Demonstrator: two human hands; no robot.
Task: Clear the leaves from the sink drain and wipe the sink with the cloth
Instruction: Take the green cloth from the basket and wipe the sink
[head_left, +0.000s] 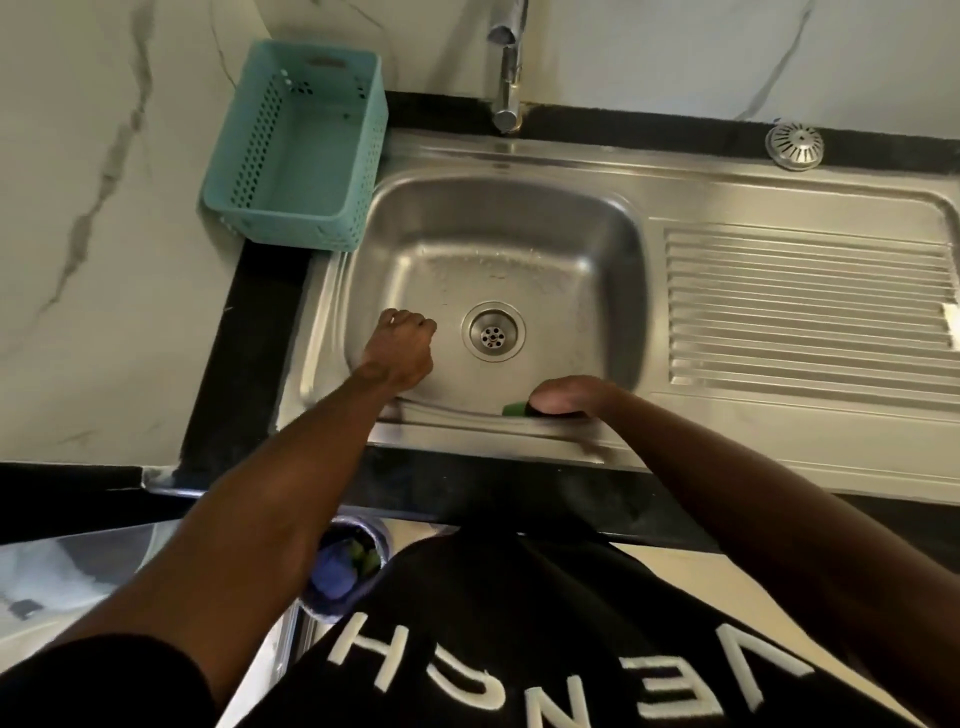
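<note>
Marble-veined white wall panels back a black countertop (244, 332) into which a stainless steel sink (498, 218) with a ribbed drainboard (810, 306) on its right is set. At the basin's back edge stands a chrome tap (508, 67), and a teal perforated basket (298, 145) sits at the sink's back-left corner, partly on the counter. 1 round metal strainer cap (795, 145) lies on the rim at the back-right. At the middle of the basin floor the drain (493, 331) shows bare, with no leaves on it. Just to its left, the left hand (402, 345) is inside the basin with its fingers curled together into a loose fist; whether it holds anything I cannot tell. Curled over the basin's front edge, the right hand (566, 396) is clamped on a green cloth (515, 409), of which only a small end shows. Below the counter's front edge, a small bin (345, 569) holds blue and green scraps.
</note>
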